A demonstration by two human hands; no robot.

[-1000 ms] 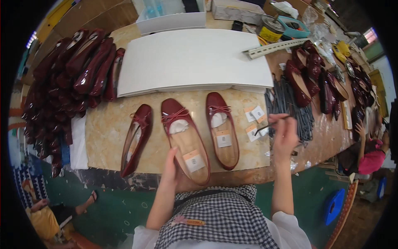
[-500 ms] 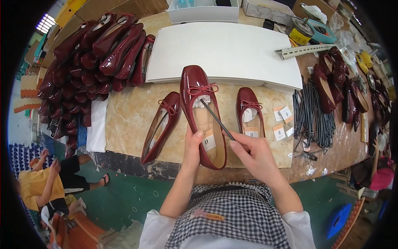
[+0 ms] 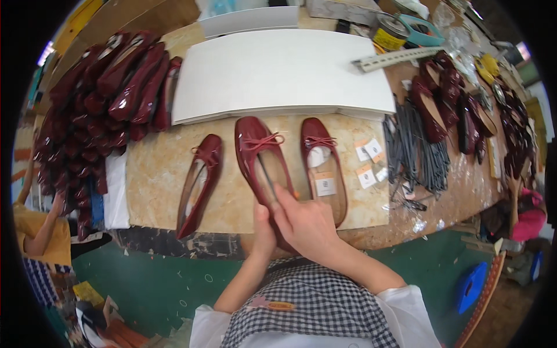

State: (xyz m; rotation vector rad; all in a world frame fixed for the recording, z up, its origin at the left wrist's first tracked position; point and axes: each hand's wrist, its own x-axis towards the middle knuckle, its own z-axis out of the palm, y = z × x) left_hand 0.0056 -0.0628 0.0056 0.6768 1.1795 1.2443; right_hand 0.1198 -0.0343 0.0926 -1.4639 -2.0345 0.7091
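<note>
My left hand (image 3: 264, 232) is closed around the heel end of a glossy dark-red ballet flat (image 3: 249, 142), bow uppermost and toe pointing away from me. My right hand (image 3: 310, 229) lies over the shoe's back half, fingers closed on a thin dark rod (image 3: 266, 174) that runs inside toward the toe. Both the rod's near end and the shoe's heel are hidden by my hands. To the left, a matching flat (image 3: 212, 152) rests tilted on the table. Another flat (image 3: 314, 129) lies sole down to the right, with a paper tag (image 3: 325, 185) and white stuffing inside.
A white board stack (image 3: 284, 75) spans the back. Red flats (image 3: 116, 95) are heaped at left. Loose tags (image 3: 366, 174), a bundle of dark rods (image 3: 418, 156) and more flats (image 3: 432, 110) lie at right. A perforated strip (image 3: 397, 58) sits near a tin (image 3: 390, 36). People work on both sides.
The held flat has moved lower and nearer me. My right hand has shifted left across it, with the rod now more upright and mostly covered. The whole view has shifted too.
</note>
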